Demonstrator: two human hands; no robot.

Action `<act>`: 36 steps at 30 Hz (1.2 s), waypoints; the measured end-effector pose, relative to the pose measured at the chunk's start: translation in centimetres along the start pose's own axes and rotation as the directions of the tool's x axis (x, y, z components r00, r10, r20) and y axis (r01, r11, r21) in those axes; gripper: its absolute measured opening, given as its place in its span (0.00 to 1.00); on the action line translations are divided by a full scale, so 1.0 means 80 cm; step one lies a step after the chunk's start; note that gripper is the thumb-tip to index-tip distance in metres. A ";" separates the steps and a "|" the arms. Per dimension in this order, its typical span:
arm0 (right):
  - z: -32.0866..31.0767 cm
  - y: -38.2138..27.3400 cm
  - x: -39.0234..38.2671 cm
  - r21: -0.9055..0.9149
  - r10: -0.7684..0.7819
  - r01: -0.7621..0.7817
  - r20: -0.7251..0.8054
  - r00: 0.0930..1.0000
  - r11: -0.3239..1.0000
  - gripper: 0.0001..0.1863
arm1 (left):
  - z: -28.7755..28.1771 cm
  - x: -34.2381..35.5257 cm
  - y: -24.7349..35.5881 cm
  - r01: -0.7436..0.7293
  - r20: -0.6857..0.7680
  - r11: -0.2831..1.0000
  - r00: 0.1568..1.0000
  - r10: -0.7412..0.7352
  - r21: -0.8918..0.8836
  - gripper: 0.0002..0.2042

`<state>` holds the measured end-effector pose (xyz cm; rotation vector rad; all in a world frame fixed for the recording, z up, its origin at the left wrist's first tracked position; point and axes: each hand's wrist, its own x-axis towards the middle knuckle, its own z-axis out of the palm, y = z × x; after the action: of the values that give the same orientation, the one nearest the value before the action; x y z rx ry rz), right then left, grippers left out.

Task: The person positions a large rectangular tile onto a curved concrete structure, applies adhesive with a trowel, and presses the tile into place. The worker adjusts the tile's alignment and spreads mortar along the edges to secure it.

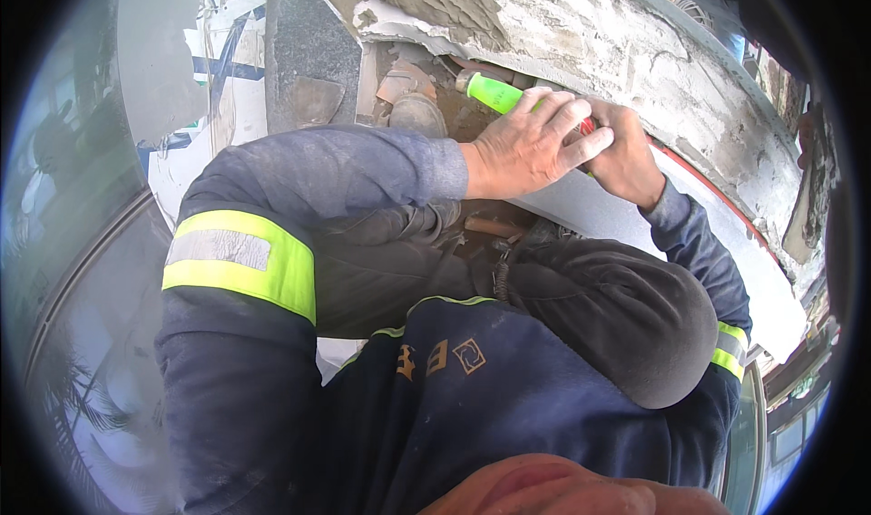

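Note:
A bright green cylinder with a pale metallic-looking end sticks out to the left from under the fingers of my left hand. That hand is closed over it, its fingers reaching across toward my right hand. My right hand is curled shut, pressed against the left fingertips. Between the two hands a small red part shows. Whether it joins the green cylinder is hidden by the fingers. Both hands are close to the mortar-smeared ledge.
A red strip runs along the ledge, above a pale flat panel. At the far left stand a dark slab and a printed white sheet. A glass pane borders the left side. My bent knee lies below my hands.

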<state>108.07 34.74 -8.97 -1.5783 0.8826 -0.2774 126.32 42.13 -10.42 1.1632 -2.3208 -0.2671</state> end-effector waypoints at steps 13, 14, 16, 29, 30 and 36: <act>-0.004 -0.002 0.011 -0.096 -0.026 0.028 0.022 0.999 0.995 0.20 | -0.010 -0.005 -0.023 -0.034 0.102 0.999 0.994 0.034 0.000 0.31; -0.011 0.004 0.005 -0.090 -0.024 0.030 0.064 0.998 0.995 0.22 | -0.005 -0.001 -0.017 -0.029 0.114 0.998 0.993 0.034 -0.053 0.28; -0.028 0.018 -0.016 0.065 0.048 -0.053 0.077 0.996 0.996 0.23 | -0.005 0.020 0.000 -0.092 0.162 0.993 0.981 0.103 -0.074 0.27; -0.054 0.088 -0.289 0.530 0.430 0.106 -0.775 0.464 0.841 0.33 | -0.079 0.203 0.000 -0.094 0.357 0.959 0.915 0.189 -0.268 0.19; -0.057 0.081 -0.293 0.441 0.399 0.072 -0.862 0.313 0.895 0.32 | -0.079 0.191 0.009 -0.103 0.329 0.941 0.920 0.214 -0.324 0.19; -0.134 0.158 -0.393 -0.046 -0.057 -0.034 -0.823 -0.565 0.998 0.25 | -0.042 0.110 0.001 0.063 0.460 0.865 0.865 0.201 -0.497 0.19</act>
<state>75.23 48.25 -8.76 -0.7664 2.3484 -2.1708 123.73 35.38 -4.34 0.7969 -2.4786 -1.1944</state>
